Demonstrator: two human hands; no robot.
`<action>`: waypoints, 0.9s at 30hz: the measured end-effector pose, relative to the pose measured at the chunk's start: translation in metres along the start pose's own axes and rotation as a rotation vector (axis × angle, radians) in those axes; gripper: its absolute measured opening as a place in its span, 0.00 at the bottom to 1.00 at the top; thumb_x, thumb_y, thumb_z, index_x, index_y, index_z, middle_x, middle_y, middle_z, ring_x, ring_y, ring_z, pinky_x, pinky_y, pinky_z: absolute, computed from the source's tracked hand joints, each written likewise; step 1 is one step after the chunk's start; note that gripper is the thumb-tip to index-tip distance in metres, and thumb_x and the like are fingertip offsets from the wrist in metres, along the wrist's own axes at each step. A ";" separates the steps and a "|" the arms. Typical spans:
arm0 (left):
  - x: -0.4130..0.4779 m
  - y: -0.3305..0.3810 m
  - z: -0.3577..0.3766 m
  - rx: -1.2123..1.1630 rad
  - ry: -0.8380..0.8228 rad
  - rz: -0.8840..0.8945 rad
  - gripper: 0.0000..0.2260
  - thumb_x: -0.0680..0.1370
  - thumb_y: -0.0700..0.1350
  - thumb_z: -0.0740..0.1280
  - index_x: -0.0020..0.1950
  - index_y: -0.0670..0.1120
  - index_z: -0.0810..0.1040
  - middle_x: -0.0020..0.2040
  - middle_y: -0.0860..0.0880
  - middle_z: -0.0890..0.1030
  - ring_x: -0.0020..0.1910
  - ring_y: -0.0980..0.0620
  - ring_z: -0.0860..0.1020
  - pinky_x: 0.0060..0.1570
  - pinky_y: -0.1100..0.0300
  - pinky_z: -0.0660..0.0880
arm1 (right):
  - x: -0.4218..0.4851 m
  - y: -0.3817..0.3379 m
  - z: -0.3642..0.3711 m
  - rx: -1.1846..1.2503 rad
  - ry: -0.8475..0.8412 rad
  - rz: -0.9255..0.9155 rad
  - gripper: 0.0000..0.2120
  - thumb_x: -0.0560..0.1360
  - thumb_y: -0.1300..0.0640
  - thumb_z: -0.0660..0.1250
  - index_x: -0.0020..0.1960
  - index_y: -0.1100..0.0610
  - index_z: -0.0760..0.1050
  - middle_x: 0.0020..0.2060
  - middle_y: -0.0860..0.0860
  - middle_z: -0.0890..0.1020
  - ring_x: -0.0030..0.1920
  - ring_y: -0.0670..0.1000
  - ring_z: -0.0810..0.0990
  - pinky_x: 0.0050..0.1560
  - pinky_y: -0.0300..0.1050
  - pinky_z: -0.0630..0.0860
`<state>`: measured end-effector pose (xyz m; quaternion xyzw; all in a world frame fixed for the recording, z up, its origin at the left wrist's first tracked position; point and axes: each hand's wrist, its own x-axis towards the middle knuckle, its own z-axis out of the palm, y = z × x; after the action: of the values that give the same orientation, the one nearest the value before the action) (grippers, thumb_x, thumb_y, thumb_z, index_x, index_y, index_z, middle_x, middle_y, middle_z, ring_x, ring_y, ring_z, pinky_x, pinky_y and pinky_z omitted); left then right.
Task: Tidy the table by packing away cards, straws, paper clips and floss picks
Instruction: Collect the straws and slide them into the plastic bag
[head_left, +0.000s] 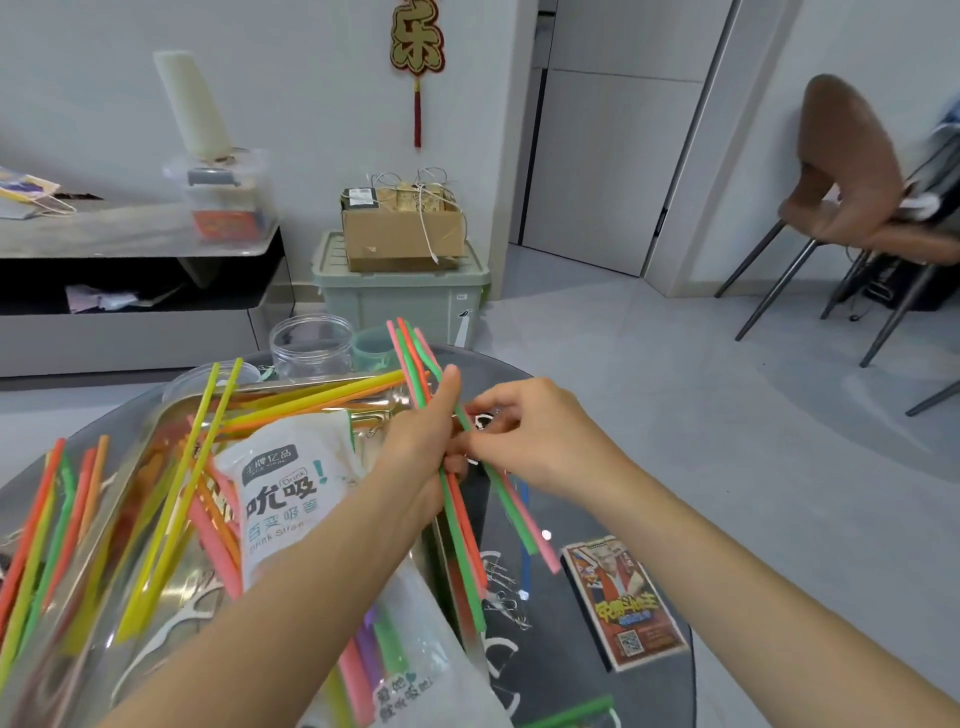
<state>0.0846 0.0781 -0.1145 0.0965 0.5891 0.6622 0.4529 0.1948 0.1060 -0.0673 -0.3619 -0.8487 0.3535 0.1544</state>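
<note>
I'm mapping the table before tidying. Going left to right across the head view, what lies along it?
Loose straws → printed straw bag → left hand, gripping a straw bundle → right hand → card pack.

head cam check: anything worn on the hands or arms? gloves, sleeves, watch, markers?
Nothing worn that shows. The left hand and right hand are bare: no gloves, rings or tracking markers. The left forearm and right forearm are bare as far as the frame edge, with no sleeve, watch, band or cable in view.
</note>
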 end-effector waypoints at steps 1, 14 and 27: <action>-0.001 -0.001 0.001 0.015 0.023 0.014 0.18 0.75 0.58 0.68 0.41 0.43 0.74 0.35 0.44 0.74 0.29 0.49 0.72 0.31 0.60 0.72 | -0.005 -0.002 0.002 -0.002 -0.005 -0.013 0.08 0.71 0.56 0.69 0.49 0.53 0.82 0.33 0.50 0.84 0.34 0.43 0.77 0.38 0.30 0.70; -0.006 0.005 -0.009 -0.281 -0.023 -0.121 0.12 0.82 0.46 0.58 0.42 0.42 0.69 0.25 0.46 0.77 0.20 0.52 0.78 0.19 0.67 0.72 | -0.006 0.051 -0.012 -0.199 0.143 0.149 0.05 0.74 0.56 0.68 0.47 0.56 0.81 0.43 0.51 0.84 0.48 0.52 0.81 0.49 0.42 0.77; 0.018 -0.007 -0.020 -0.333 -0.150 -0.233 0.18 0.79 0.55 0.61 0.34 0.48 0.62 0.20 0.54 0.60 0.15 0.60 0.60 0.14 0.70 0.57 | 0.023 0.070 0.036 -0.463 -0.021 0.211 0.19 0.71 0.60 0.67 0.60 0.63 0.67 0.48 0.59 0.76 0.50 0.60 0.74 0.41 0.45 0.69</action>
<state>0.0642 0.0762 -0.1340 0.0007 0.4435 0.6846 0.5785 0.1956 0.1399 -0.1421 -0.4704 -0.8661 0.1678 0.0209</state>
